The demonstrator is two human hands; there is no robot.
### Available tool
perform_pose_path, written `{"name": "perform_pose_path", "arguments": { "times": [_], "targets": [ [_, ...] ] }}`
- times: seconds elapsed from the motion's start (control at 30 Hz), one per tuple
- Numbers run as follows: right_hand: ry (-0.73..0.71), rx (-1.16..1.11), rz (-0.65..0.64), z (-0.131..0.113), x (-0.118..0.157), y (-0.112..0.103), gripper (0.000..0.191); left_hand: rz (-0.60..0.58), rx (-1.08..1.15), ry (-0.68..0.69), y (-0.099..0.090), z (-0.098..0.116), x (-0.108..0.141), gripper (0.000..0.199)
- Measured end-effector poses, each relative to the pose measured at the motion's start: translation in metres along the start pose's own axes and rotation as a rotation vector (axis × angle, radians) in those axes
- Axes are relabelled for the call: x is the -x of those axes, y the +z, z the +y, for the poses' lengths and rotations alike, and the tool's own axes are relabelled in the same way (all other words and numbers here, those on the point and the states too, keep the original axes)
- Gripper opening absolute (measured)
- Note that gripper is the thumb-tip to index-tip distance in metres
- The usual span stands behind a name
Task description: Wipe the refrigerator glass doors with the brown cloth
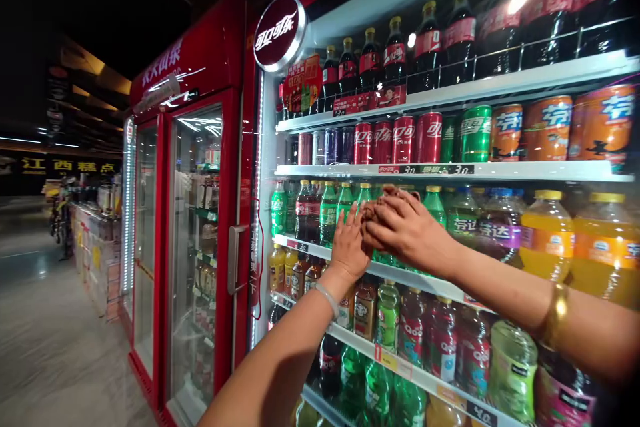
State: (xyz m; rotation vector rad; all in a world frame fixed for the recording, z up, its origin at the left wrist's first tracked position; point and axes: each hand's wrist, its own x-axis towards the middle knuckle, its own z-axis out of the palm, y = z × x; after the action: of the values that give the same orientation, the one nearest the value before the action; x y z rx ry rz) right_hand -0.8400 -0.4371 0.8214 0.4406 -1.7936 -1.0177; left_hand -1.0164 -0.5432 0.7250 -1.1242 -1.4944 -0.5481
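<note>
My left hand (349, 244) lies with its fingers stretched upward against the glass door (320, 213) of a drinks cooler. A pale bangle (327, 300) circles that wrist. Right beside it, my right hand (403, 223) presses toward the same glass, its fingers bent and close together, pointing left. What lies under those fingers, if anything, is hidden; a brownish shape like a reflection shows at their upper edge. A gold bangle (559, 307) is on the right forearm. Behind the hands stand green soda bottles (327, 210) and orange soda bottles (547, 233).
Cola bottles (370, 57) fill the top shelf, with soda cans (433, 137) below and more bottles (387, 317) lower down. Left of the cooler stands a second red fridge (227, 167) with a door handle (236, 259). An aisle floor (60, 333) and stacked goods (95, 247) lie farther left.
</note>
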Motion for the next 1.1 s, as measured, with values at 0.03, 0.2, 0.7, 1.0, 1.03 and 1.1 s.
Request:
{"name": "perform_pose_path", "arguments": {
  "times": [0.03, 0.2, 0.7, 1.0, 1.03, 1.1],
  "targets": [
    [-0.051, 0.000, -0.024, -0.002, 0.003, 0.000, 0.025, -0.003, 0.012, 0.017, -0.001, -0.002, 0.001, 0.065],
    [0.019, 0.038, 0.038, 0.039, -0.027, 0.004, 0.030, 0.030, 0.065, 0.110, -0.001, -0.015, -0.002, 0.071],
    [0.035, 0.195, 0.018, 0.002, -0.062, 0.036, 0.032, -0.020, 0.122, -0.018, -0.011, -0.084, 0.009, 0.088],
    [0.047, 0.131, -0.064, -0.065, -0.053, 0.058, 0.028, -0.009, 0.192, 0.013, -0.006, -0.101, 0.022, 0.087],
    [-0.017, 0.100, -0.104, -0.071, -0.049, 0.058, 0.027, -0.013, 0.187, 0.036, -0.005, -0.105, 0.025, 0.087],
    [-0.045, 0.051, -0.139, -0.064, -0.053, 0.058, 0.027, -0.010, 0.182, 0.065, -0.005, -0.110, 0.029, 0.087]
  ]
}}
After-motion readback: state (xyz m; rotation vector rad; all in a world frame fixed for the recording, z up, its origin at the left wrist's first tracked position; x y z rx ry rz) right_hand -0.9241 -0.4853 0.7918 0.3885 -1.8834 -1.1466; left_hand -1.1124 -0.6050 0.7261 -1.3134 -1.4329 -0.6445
